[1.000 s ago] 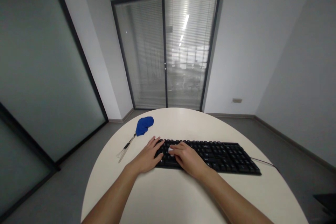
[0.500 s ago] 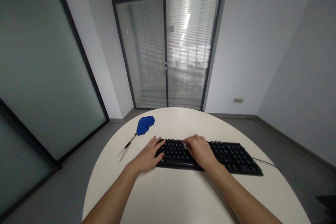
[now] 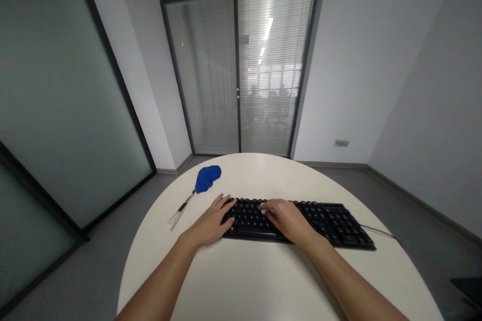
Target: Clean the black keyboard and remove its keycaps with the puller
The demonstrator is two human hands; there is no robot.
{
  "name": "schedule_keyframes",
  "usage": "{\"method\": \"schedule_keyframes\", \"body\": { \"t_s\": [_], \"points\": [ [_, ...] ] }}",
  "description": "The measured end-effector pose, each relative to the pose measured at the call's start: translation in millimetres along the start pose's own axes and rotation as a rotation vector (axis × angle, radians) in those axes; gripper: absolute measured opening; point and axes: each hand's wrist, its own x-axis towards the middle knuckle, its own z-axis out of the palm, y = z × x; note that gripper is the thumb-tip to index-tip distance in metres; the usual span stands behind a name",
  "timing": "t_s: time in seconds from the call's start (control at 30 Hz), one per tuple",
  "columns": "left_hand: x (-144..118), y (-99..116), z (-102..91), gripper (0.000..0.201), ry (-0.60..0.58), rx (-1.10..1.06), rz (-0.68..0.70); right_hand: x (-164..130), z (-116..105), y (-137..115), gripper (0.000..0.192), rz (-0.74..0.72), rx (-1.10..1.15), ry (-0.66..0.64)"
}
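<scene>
A black keyboard (image 3: 250,218) lies on the round cream table (image 3: 233,281). My left hand (image 3: 211,223) rests on the keyboard's left end with its fingers spread. Over the middle keys, my right hand (image 3: 288,218) is closed with its fingertips pinched on a small white piece (image 3: 263,207), mostly hidden by the fingers. What the white piece is I cannot make out; it is at the upper rows of keys.
Left of the keyboard lie a blue cloth (image 3: 208,178) and some slim tools (image 3: 182,208), one with a black grip. A cable (image 3: 380,231) runs from the keyboard's right side over the table edge. Sliding glass doors (image 3: 238,75) with blinds stand beyond.
My right hand has shifted slightly left over the keys, and its fingers have curled in more, with the white piece showing more at the fingertips. My left hand stays put.
</scene>
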Motion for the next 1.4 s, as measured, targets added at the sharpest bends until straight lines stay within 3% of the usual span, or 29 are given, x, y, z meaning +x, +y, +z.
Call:
{"method": "schedule_keyframes", "body": {
  "t_s": [0.37,0.6,0.9,1.17,1.4],
  "points": [
    [0.9,-1.6,1.6,0.057,0.004,-0.001,0.006,2.5,-0.7,3.3,0.028,0.073,-0.154,0.025],
    [0.5,0.0,-0.2,0.056,0.002,0.006,0.0,1.6,1.7,-3.8,0.028,-0.052,-0.012,0.006],
    [0.8,-1.9,0.6,0.057,-0.001,0.016,0.003,-1.9,9.9,-35.3,0.026,-0.217,0.073,-0.105],
    [1.7,-0.4,-0.4,0.057,-0.006,0.003,0.006,-2.5,-17.4,-17.4,0.032,-0.208,0.076,-0.248],
    [0.7,-3.3,1.1,0.057,-0.001,-0.005,0.005,-7.3,-36.7,-2.9,0.033,-0.061,0.1,-0.317]
  ]
}}
